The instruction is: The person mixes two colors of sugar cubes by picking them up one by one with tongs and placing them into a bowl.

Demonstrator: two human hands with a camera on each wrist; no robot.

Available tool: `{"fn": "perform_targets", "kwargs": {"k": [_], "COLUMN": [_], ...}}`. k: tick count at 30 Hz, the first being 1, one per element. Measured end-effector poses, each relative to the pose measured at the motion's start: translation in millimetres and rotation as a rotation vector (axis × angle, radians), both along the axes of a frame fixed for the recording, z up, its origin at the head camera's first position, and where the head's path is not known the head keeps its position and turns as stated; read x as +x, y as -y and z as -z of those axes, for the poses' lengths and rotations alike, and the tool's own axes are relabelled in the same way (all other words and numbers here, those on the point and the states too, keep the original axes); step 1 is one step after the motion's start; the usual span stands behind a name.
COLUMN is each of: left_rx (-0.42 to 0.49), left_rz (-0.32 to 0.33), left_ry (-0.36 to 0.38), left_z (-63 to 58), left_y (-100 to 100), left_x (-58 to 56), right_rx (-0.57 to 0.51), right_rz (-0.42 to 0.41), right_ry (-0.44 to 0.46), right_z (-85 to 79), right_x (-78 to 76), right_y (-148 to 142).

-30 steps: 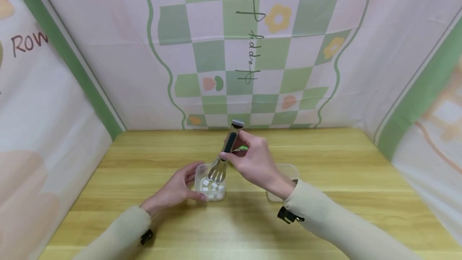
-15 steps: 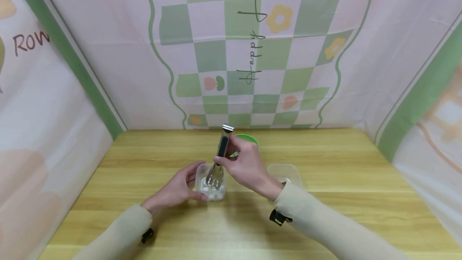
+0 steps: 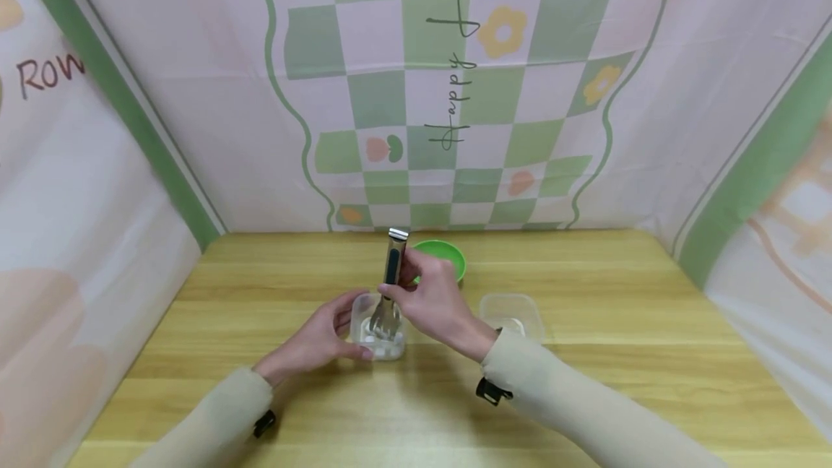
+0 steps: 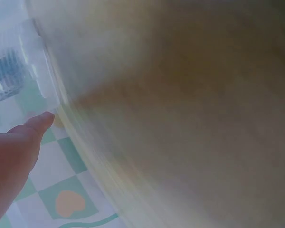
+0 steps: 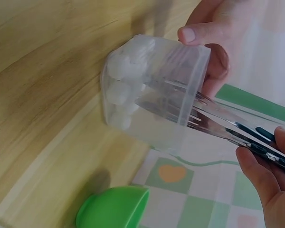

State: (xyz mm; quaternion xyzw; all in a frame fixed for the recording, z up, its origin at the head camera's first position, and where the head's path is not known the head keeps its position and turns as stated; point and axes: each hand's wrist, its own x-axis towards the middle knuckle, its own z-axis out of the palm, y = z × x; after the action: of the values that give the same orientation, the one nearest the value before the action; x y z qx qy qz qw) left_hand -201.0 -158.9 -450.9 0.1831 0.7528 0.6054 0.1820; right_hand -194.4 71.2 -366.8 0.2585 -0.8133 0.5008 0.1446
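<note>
- Right hand (image 3: 434, 302): thumb and fingers clamped on the handle of the tongs (image 3: 393, 266); slotted ends below the grip, inside the tub (image 5: 161, 57).
- White pieces (image 5: 118, 92): on the tub's floor; contact with the tongs cannot be told.
- Left hand (image 3: 316, 341): grips the tub's left side.
- Bowl (image 5: 109, 209): beyond the tub.

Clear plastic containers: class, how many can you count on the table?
2: one clear container gripped by the left hand; a second container to the right, partly behind the right sleeve. Others could be hidden.
</note>
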Motion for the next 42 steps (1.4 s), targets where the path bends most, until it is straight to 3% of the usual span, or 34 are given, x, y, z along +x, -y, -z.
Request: {"fn": "perform_targets", "kwargs": {"k": [33,42], "left_rx": [0.003,0.016], "left_rz": [0.017,0.027], "left_ry": [-0.013,-0.021], "left_z": [-0.8,1.6], "left_y": [2,2], "left_x": [0.8,0.5], "right_rx": [0.026,0.026], "right_rz": [-0.007,-0.014], "right_ry": [0.009,0.037], "right_z": [4.0,11.7], "right_x": [-6.4,-4.4], "right_y": [6,7]}}
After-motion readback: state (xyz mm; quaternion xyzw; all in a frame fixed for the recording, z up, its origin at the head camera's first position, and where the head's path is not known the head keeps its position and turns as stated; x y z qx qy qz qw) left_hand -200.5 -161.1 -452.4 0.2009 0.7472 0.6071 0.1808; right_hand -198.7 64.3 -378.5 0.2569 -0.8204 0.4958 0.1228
